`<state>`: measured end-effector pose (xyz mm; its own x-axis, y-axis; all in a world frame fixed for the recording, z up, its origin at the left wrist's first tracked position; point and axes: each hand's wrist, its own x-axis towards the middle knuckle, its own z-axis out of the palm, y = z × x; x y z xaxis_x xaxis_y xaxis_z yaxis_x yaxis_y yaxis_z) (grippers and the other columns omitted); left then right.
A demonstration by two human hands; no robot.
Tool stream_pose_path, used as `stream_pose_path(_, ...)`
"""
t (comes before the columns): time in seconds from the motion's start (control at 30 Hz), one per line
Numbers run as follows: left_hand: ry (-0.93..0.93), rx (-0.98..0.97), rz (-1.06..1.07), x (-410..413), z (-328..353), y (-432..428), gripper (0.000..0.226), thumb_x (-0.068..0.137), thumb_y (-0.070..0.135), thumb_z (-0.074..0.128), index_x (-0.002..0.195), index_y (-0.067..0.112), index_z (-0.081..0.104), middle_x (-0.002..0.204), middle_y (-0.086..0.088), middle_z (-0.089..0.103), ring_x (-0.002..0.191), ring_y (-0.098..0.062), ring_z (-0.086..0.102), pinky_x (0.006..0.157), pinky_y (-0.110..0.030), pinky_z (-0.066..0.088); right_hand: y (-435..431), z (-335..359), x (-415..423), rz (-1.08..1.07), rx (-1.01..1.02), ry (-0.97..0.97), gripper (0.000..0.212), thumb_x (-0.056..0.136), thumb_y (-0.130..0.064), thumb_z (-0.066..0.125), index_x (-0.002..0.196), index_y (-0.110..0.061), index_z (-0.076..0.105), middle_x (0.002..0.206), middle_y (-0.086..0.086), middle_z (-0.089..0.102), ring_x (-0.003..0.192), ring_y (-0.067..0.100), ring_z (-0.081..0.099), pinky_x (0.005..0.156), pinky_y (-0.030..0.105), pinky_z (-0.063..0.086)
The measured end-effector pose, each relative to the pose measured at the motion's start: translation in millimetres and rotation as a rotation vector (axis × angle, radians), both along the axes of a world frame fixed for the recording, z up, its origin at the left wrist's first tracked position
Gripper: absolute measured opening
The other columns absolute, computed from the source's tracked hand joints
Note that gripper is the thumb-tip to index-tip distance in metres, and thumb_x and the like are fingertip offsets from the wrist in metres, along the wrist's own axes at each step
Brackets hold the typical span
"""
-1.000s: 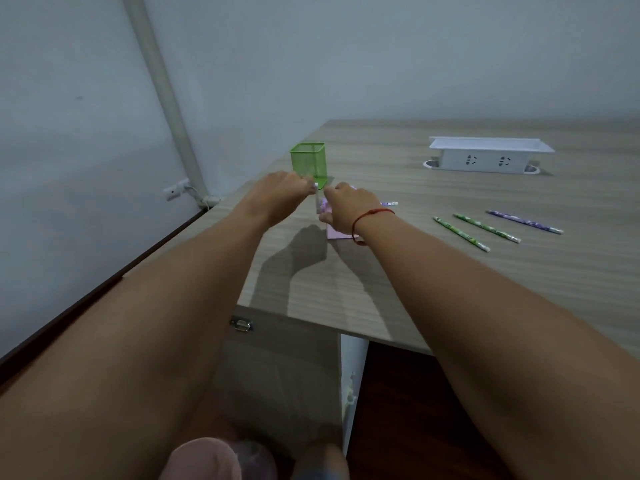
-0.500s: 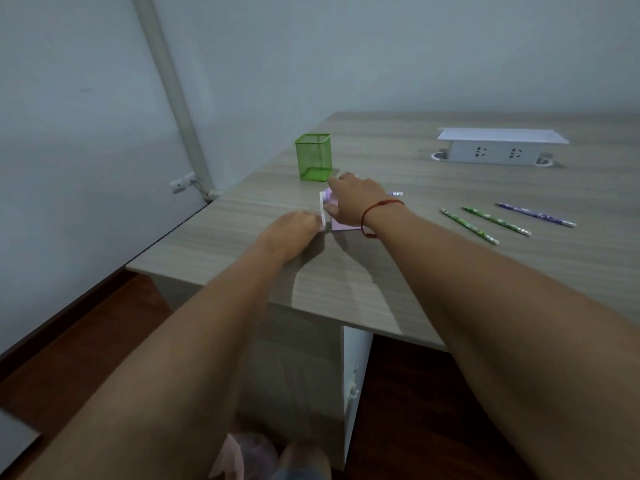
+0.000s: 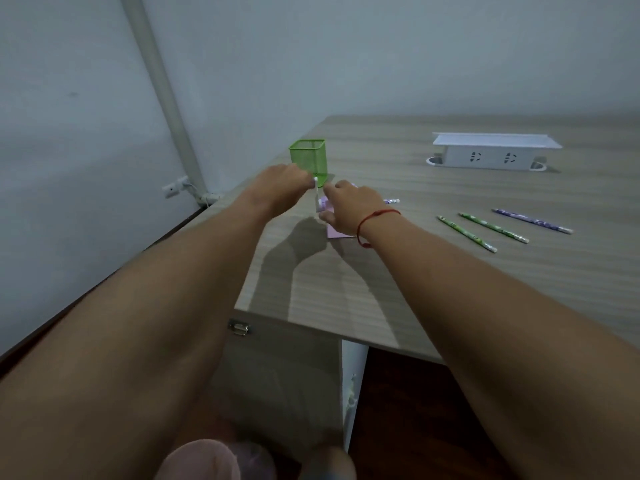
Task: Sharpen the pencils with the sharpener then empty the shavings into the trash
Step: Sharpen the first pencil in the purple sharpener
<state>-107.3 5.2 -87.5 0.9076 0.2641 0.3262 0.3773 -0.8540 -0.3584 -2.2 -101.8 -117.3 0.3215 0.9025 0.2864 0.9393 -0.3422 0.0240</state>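
The pink sharpener (image 3: 331, 226) sits on the desk (image 3: 415, 278) near its left front corner, mostly hidden under the right hand (image 3: 349, 207), which presses down on it. A pencil's end (image 3: 391, 201) pokes out at the hand's 3 o'clock, so a pencil seems to be loaded. The left hand (image 3: 282, 183), at the sharpener's 10 o'clock, pinches the white crank handle (image 3: 316, 194) between closed fingertips.

Risks, as I judge them: cranking hard could skid the light sharpener toward the desk edge if the right hand slackens, or snap the lead. The green mesh cup (image 3: 309, 161) stands just beyond at 12 o'clock; a wide crank swing could knock it. Three loose pencils (image 3: 498, 227) lie well apart at 3 o'clock, safe from elbows for now.
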Motion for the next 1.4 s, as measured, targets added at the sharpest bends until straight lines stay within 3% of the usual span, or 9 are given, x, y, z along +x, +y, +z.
stream_pose_path(0.17, -0.118, -0.100, -0.131, -27.9, -12.0, -21.4, 0.020, 0.097, 0.014, 0.045, 0.104, 0.003, 0.061, 0.094, -0.027, 0.066, 0.085, -0.044, 0.063, 0.069, -0.044, 0.047, -0.7, 3.0, -4.4, -0.028, -0.025, 0.053, 0.041, 0.095, -0.040, 0.048, 0.128, -0.015, 0.049, 0.132, 0.012, 0.052, 0.114, 0.033, 0.057, 0.091, 0.041, 0.046)
stream_pose_path(0.3, -0.102, -0.167, -0.121, -38.1, -29.2, -36.6, 0.022, 0.098, 0.017, 0.044, 0.110, 0.005, 0.058, 0.088, -0.025, 0.065, 0.077, -0.042, 0.062, 0.065, -0.044, 0.045, 0.7, 3.5, -5.5, -0.048, -0.033, 0.059, 0.041, 0.095, -0.039, 0.050, 0.126, -0.014, 0.050, 0.131, 0.013, 0.052, 0.114, 0.034, 0.056, 0.092, 0.041, 0.046)
stream_pose_path(0.47, 0.099, -0.166, 0.019, -27.4, -61.0, -25.9, 0.026, 0.098, 0.013, 0.039, 0.112, 0.006, 0.059, 0.105, -0.016, 0.066, 0.094, -0.033, 0.065, 0.080, -0.041, 0.051, 1.9, -4.0, -6.7, -0.001, -0.009, 0.023, 0.042, 0.098, -0.036, 0.041, 0.131, -0.011, 0.046, 0.136, 0.013, 0.049, 0.121, 0.033, 0.052, 0.095, 0.043, 0.045)
stream_pose_path(0.6, 0.228, -0.077, 0.040, -3.2, -62.0, -1.2, 0.028, 0.098, 0.021, 0.040, 0.111, 0.009, 0.062, 0.109, -0.013, 0.065, 0.097, -0.030, 0.065, 0.077, -0.040, 0.051, 3.9, -7.7, -1.4, 0.011, 0.020, 0.010, 0.040, 0.098, -0.033, 0.042, 0.133, -0.011, 0.045, 0.137, 0.012, 0.050, 0.122, 0.031, 0.052, 0.096, 0.041, 0.045)
stream_pose_path(0.73, 0.099, -0.092, 0.090, 6.2, -57.0, 12.2, 0.026, 0.096, 0.024, 0.045, 0.106, 0.008, 0.063, 0.101, -0.014, 0.066, 0.094, -0.034, 0.064, 0.074, -0.040, 0.048, 4.6, -9.1, 1.1, 0.018, 0.031, 0.011, 0.042, 0.097, -0.033, 0.046, 0.133, -0.011, 0.045, 0.136, 0.012, 0.050, 0.121, 0.031, 0.052, 0.096, 0.040, 0.045)
stream_pose_path(0.87, 0.045, -0.021, 0.074, 11.4, -46.0, 17.8, 0.024, 0.093, 0.009, 0.043, 0.111, 0.008, 0.060, 0.107, -0.015, 0.064, 0.100, -0.036, 0.061, 0.073, -0.041, 0.045, 3.4, -8.4, 2.5, 0.023, 0.021, 0.011, 0.044, 0.096, -0.035, 0.047, 0.134, -0.012, 0.043, 0.136, 0.010, 0.049, 0.118, 0.031, 0.054, 0.094, 0.041, 0.047)
stream_pose_path(1.13, -0.217, -0.082, -0.148, -11.0, -19.6, 4.6, 0.020, 0.093, 0.008, 0.050, 0.108, 0.005, 0.063, 0.099, -0.024, 0.068, 0.088, -0.041, 0.066, 0.069, -0.046, 0.050, 3.5, 1.4, -0.4, -0.031, -0.026, 0.049, 0.041, 0.097, -0.034, 0.048, 0.133, -0.016, 0.045, 0.138, 0.011, 0.048, 0.124, 0.032, 0.051, 0.096, 0.041, 0.044)
stream_pose_path(1.33, -0.217, -0.176, -0.163, -36.6, -42.8, -30.2, 0.025, 0.097, 0.013, 0.045, 0.122, 0.010, 0.048, 0.101, -0.024, 0.066, 0.085, -0.042, 0.063, 0.064, -0.041, 0.041, 2.8, 5.8, -5.2, -0.041, -0.051, 0.051, 0.041, 0.095, -0.038, 0.051, 0.128, -0.014, 0.049, 0.132, 0.013, 0.051, 0.114, 0.033, 0.057, 0.092, 0.042, 0.047)
stream_pose_path(1.4, -0.112, -0.171, -0.088, -37.6, -53.8, -36.0, 0.023, 0.099, 0.013, 0.041, 0.121, 0.010, 0.046, 0.104, -0.021, 0.065, 0.090, -0.038, 0.064, 0.070, -0.039, 0.045, 3.6, 5.0, -2.6, -0.029, -0.047, 0.060, 0.040, 0.095, -0.038, 0.050, 0.126, -0.014, 0.050, 0.131, 0.013, 0.052, 0.112, 0.033, 0.057, 0.091, 0.042, 0.047)
